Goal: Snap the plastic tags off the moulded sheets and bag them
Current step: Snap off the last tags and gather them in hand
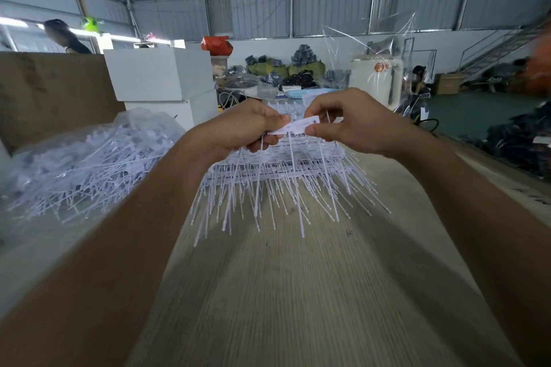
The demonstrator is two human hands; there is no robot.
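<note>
A stack of white moulded sheets (286,176) lies on the wooden table (298,292), its thin tag stems fanning toward me. Above the stack, my left hand (247,128) grips a bunch of white tags whose stems hang below my fingers. My right hand (348,122) pinches the flat white head of a tag (298,126) between thumb and forefinger, meeting my left hand at the middle. To the left, a clear plastic bag (89,158) holds a heap of loose tags.
White boxes (161,77) stand behind the bag, and a brown board (50,92) rises at the far left. Clear plastic film (369,48) stands up behind my hands. Dark bundled goods crowd the back and right. A person stands at the far left.
</note>
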